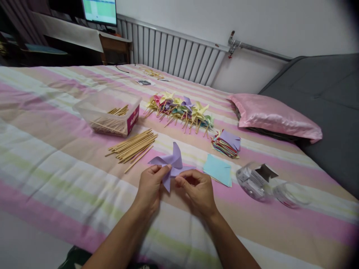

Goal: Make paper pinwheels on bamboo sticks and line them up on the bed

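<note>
A purple paper pinwheel (176,161) with folded blades is held up over the striped bedspread. My left hand (153,183) grips it with the thumb pressed on its centre. My right hand (198,188) has thumb and fingers pinched at the lower right blade; whether something small is also between them is hidden. To the left lies a row of wooden sticks (134,145). Light blue paper squares (218,170) lie just right of my right hand, with a stack of coloured cut papers (226,143) behind them.
Finished pinwheels on sticks (182,108) lie in a heap farther back. A clear plastic box (108,108) holds more sticks. At right stand a clear round container (251,181) with small boxes and a clear lid-like piece (290,194). A pink pillow (275,116) rests near the headboard.
</note>
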A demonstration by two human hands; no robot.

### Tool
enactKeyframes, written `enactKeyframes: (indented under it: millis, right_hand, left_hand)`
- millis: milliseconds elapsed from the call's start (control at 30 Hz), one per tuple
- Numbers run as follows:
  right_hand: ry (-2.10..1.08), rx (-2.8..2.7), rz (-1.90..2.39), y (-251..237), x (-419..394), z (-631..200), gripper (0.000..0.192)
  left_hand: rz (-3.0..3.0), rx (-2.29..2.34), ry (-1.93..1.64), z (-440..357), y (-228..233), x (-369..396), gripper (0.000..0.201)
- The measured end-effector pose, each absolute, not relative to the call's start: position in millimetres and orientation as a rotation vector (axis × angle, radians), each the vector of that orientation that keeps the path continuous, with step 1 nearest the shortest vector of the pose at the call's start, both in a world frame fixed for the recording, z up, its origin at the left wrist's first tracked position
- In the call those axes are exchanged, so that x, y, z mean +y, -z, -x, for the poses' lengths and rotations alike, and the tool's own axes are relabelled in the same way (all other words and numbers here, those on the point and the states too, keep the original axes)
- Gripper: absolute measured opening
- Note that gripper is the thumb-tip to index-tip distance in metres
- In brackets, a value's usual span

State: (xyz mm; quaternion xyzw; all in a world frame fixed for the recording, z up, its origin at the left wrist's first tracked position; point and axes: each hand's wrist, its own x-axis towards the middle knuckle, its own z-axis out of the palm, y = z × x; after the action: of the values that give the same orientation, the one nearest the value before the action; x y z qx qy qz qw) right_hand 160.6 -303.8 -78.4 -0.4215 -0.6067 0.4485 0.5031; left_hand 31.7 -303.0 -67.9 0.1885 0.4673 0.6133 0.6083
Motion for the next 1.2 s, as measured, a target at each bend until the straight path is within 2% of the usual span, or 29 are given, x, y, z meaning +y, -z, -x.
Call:
enactKeyframes:
  millis: [233,433,1200]
  right_hand:
    - [-1.116,-1.299,1.08,81.4,-303.1,-157.4,0.015]
    - [-0.994,-1.301,1.106,83.9,-301.2,-157.7,0.016]
    - [-0.884,-1.303,1.211,83.9,-301.4,-158.3,0.021]
  left_hand:
    - [-0.413,1.06,-1.455,-40.6,69.5,-305.7,0.02]
    - [-0.425,1.088,-1.449,-43.9,67.3,-306.8,0.022]
    - [-0.641,1.191,-1.451,-47.1,76.0,-308.5,0.022]
